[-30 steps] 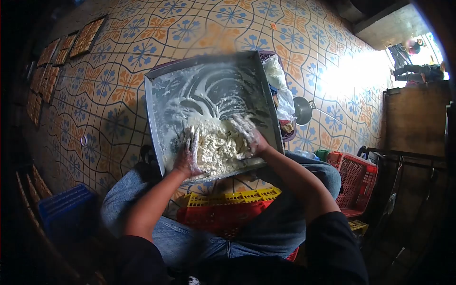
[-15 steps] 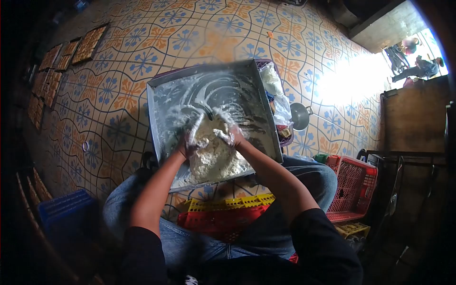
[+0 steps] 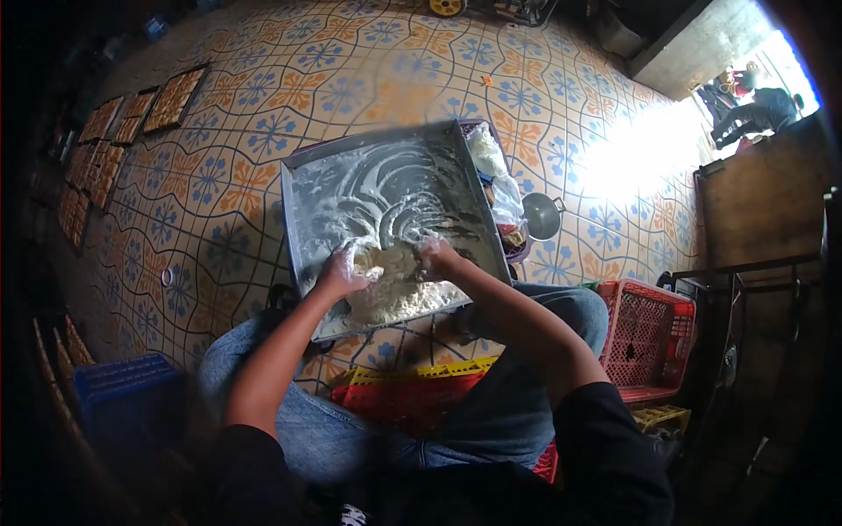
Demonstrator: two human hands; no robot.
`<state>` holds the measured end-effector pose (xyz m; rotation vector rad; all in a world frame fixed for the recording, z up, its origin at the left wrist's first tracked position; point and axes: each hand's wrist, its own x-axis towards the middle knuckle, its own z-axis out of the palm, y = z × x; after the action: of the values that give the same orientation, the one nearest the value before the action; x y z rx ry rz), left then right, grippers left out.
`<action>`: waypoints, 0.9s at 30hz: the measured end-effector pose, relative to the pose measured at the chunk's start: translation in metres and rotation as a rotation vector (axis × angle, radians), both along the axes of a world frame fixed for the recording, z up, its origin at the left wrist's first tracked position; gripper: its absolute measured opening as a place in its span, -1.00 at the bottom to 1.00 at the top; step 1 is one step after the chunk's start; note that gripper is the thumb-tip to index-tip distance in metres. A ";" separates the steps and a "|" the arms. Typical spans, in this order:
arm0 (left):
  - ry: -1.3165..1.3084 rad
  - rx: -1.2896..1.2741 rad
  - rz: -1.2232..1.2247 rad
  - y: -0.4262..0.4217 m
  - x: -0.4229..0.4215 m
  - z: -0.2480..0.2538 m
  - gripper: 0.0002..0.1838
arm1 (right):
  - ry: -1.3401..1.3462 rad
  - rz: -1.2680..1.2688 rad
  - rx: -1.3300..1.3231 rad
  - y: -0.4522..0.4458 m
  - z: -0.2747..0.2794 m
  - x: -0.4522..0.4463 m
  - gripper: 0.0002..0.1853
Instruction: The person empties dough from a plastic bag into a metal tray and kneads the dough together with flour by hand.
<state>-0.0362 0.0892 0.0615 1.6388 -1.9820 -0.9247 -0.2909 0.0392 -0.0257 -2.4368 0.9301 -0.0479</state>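
We see lumpy dough (image 3: 408,303) in the metal tray's (image 3: 375,145) near half, seemingly part-mixed, smears yet unincorporated. Left hand (image 3: 353,266) and right hand (image 3: 430,255) curl at its far edge; can't tell if either grips.

I am in what looks like a bakery workshop: pale dough (image 3: 410,303) lies in the metal tray (image 3: 373,145) before me, flat trays (image 3: 177,98) bearing rows of small pieces rest on the patterned tile floor (image 3: 263,133), and plastic crates (image 3: 645,355) stand nearby.
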 end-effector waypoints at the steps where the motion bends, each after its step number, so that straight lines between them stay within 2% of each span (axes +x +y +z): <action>1: -0.118 0.031 -0.060 0.001 0.003 -0.009 -0.19 | 0.003 0.052 -0.057 0.004 0.002 0.004 -0.59; 3: -0.357 0.089 -0.171 0.004 0.014 -0.044 -0.06 | 0.009 0.160 -0.174 0.017 0.010 0.027 -0.65; 4: -0.329 0.184 -0.205 0.008 0.012 -0.044 0.04 | 0.019 0.104 -0.127 0.025 0.011 0.035 -0.71; 6: -0.364 0.304 -0.336 0.010 0.004 -0.045 -0.12 | 0.092 -0.048 -0.048 0.036 -0.011 0.049 -0.80; 8: -0.331 0.323 -0.334 0.018 -0.004 -0.049 -0.30 | 0.125 -0.028 0.028 0.041 -0.004 0.053 -0.81; 10: -0.332 0.341 -0.326 0.022 -0.008 -0.046 -0.42 | 0.186 -0.020 0.159 0.045 0.053 0.055 -0.80; 11: -0.348 0.349 -0.318 0.023 -0.010 -0.041 -0.44 | 0.216 0.008 0.149 0.040 0.044 0.053 -0.73; 12: -0.364 0.357 -0.311 0.023 -0.010 -0.036 -0.47 | 0.168 0.082 0.127 0.025 -0.040 0.049 -0.63; 14: -0.283 0.320 -0.228 0.019 -0.006 -0.032 -0.48 | 0.019 -0.123 -0.100 0.019 -0.051 0.037 -0.57; 16: -0.237 0.290 -0.137 0.010 -0.007 -0.011 -0.50 | -0.108 -0.075 -0.180 0.003 -0.020 0.030 -0.57; 18: -0.223 0.093 -0.078 0.001 -0.005 -0.002 -0.50 | -0.172 -0.190 -0.128 -0.004 0.034 0.029 -0.65; 19: -0.233 0.004 -0.062 -0.002 -0.007 0.009 -0.52 | -0.170 -0.248 -0.178 -0.007 0.042 0.032 -0.67; 20: -0.175 0.016 -0.051 -0.002 -0.007 0.019 -0.52 | -0.168 -0.306 -0.229 -0.009 0.051 0.037 -0.70; 23: -0.059 0.133 -0.034 0.010 -0.008 0.060 -0.47 | -0.164 -0.349 -0.140 0.021 0.098 0.050 -0.78; 24: -0.040 0.272 -0.065 0.015 -0.007 0.068 -0.44 | -0.248 -0.301 -0.056 0.039 0.134 0.054 -0.78; 26: -0.002 0.554 -0.130 0.025 -0.002 0.074 -0.37 | -0.376 -0.090 -0.038 0.061 0.132 0.049 -0.76; 27: -0.038 0.424 -0.209 0.029 0.014 0.042 -0.36 | -0.240 0.014 -0.043 0.067 0.113 0.046 -0.75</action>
<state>-0.0225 0.1185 0.1035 1.6873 -2.1181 -1.4870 -0.2451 0.1066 0.0878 -2.4097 0.8110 -0.3508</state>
